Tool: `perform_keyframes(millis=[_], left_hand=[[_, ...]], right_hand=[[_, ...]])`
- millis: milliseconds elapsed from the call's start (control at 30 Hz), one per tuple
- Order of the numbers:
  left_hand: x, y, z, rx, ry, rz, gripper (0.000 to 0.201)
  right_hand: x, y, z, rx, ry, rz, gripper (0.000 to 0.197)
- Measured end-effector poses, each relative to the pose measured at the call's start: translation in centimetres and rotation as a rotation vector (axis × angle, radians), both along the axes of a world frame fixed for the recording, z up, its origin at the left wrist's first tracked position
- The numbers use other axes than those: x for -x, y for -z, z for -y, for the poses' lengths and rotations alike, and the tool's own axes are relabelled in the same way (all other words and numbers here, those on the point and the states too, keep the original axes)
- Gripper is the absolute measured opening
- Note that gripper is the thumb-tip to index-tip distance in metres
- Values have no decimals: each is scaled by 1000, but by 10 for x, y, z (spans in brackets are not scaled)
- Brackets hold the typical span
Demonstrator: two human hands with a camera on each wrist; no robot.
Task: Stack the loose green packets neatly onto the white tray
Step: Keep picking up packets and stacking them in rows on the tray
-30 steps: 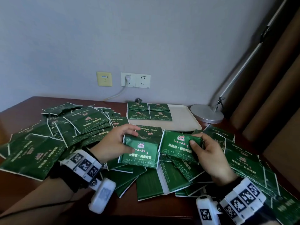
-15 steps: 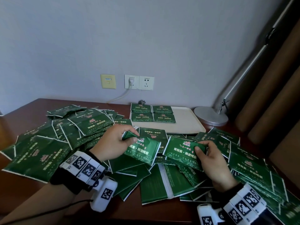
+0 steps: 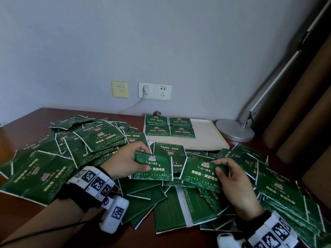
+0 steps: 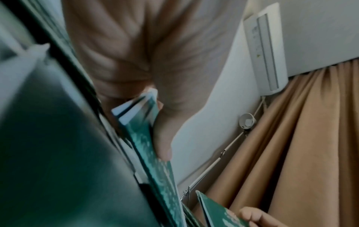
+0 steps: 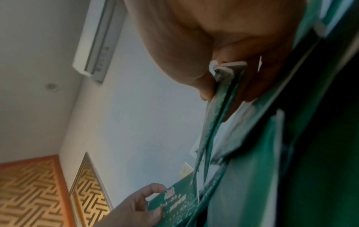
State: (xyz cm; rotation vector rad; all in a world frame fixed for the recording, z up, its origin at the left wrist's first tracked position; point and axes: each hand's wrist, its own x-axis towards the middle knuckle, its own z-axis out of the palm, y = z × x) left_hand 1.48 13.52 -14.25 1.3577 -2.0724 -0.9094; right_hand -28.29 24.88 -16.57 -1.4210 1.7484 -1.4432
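Loose green packets point(image 3: 93, 140) cover the brown table in a wide heap. My left hand point(image 3: 125, 160) pinches one green packet point(image 3: 155, 167) by its left edge, thumb on top, lifted just above the heap; the same pinch shows in the left wrist view point(image 4: 147, 122). My right hand point(image 3: 231, 178) pinches a second green packet point(image 3: 200, 172) by its right edge, thumb on its face, also seen in the right wrist view point(image 5: 219, 95). The white tray point(image 3: 206, 135) lies behind them by the wall, with green packets point(image 3: 169, 127) laid in a two-by-two block on its left half.
A round metal lamp base point(image 3: 234, 129) with a slanted pole stands right of the tray. Brown curtains point(image 3: 304, 104) hang at the right. Wall sockets point(image 3: 155, 91) with a plugged white cable sit behind the table. More packets point(image 3: 286, 194) pile along the right edge.
Both hands have raised and turned their packets: the left one now lies flat with its printed face up, and the right one has tilted up. The camera has tipped up slightly.
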Motion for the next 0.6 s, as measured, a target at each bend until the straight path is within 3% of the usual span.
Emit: perform_keyframes(millis=[200,300,367,467,600], left_hand=[[8,-44,21,88,-55,-187,41],[22,-74,58,58,-90,-287,41],[34,-87,85,20,-139,-335,36],[54,-98,128,-71,-186,-293,21],[73,-85,175,-279,-184,-130,18]], right_hand=[[0,-68,22,97,-54,5,17],[12,-105,70,-43,-128,176,17],[22,-120,107,-164,-145,191,27],[38,-124,169,-293,-152,155,35],[54,-99,235,-420,-119,82,28]])
